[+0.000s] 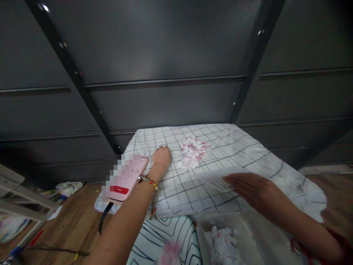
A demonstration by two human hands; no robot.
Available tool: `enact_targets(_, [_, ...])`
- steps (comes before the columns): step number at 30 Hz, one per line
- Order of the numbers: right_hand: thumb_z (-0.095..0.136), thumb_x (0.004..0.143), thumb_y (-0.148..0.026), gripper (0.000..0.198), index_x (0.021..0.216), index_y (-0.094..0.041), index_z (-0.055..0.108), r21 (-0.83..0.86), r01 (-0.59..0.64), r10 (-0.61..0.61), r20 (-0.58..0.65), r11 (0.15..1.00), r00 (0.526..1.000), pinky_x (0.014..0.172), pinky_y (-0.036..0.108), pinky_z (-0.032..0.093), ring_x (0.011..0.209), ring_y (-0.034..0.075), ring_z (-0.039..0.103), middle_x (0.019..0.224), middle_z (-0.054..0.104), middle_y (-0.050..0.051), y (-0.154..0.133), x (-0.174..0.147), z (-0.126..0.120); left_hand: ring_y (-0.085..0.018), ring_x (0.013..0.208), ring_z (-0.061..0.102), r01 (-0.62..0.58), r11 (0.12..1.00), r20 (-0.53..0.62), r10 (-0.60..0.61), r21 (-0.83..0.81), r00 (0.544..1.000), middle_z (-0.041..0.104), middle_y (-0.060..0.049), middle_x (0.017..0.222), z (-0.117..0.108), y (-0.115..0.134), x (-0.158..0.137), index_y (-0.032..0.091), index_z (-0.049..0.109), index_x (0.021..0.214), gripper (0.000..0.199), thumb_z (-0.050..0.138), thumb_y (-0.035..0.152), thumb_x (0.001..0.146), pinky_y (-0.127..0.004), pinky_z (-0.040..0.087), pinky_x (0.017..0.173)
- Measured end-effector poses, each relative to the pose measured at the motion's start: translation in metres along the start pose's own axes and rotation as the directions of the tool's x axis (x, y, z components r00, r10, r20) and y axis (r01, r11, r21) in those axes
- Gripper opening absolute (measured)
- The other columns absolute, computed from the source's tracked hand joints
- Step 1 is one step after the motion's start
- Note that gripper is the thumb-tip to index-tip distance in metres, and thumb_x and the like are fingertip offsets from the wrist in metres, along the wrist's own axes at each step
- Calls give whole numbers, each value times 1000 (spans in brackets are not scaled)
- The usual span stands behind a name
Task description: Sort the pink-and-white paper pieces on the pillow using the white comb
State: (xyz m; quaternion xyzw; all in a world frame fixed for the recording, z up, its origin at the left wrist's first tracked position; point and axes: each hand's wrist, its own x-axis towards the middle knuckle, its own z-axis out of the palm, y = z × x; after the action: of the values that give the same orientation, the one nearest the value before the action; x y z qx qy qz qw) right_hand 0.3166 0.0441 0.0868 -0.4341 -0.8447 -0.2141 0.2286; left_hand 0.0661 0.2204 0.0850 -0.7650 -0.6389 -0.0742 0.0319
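Observation:
My left hand [161,158] is closed, resting knuckles up on a white checked cloth [176,191] over a table. Whatever its fingers hold, if anything, is hidden. Just to its right lies a pile of torn paper scraps [193,151], white with pink and red marks. Over the cloth's right side, my right hand [252,187] grips a flat white sheet [217,179], blurred, with several ridged edges underneath. Below that hand, at the table's front, a clear plastic bin [249,235] contains more white paper scraps [223,244].
A pink phone [128,180] lies at the table's left, a black cable [103,217] running from it. Dark metal panels [168,106] stand behind the table. A patterned fabric [165,235] and a blurred pink thing [169,252] are in front. White slats [24,195] stand at left.

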Motion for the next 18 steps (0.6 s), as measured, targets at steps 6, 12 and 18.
enact_targets(6, [36, 91, -17, 26, 94, -16, 62, -226, -26, 16, -46, 974, 999, 61, 28, 48, 66, 15, 62, 79, 69, 6, 19, 43, -8, -24, 99, 57, 18, 1000, -154, -19, -8, 988, 59, -13, 102, 17, 1, 0, 14, 57, 103, 27, 34, 23, 92, -31, 49, 73])
enact_targets(12, [41, 89, -15, 26, 105, -16, 62, -277, 56, -74, -56, 959, 996, 62, 27, 43, 66, 14, 58, 71, 65, 3, 22, 78, 0, -23, 97, 57, 59, 998, -165, -64, -37, 984, 59, -12, 99, 17, -1, 0, 15, 57, 100, 23, 38, 22, 90, -29, 48, 71])
enact_targets(18, [42, 90, -17, 29, 111, -18, 61, -268, 82, -106, -78, 960, 991, 61, 27, 43, 65, 14, 59, 70, 65, 2, 18, 90, 8, -23, 97, 57, 82, 995, -173, -90, -57, 981, 59, -11, 100, 19, -1, -1, 16, 57, 100, 21, 40, 22, 88, -29, 48, 72])
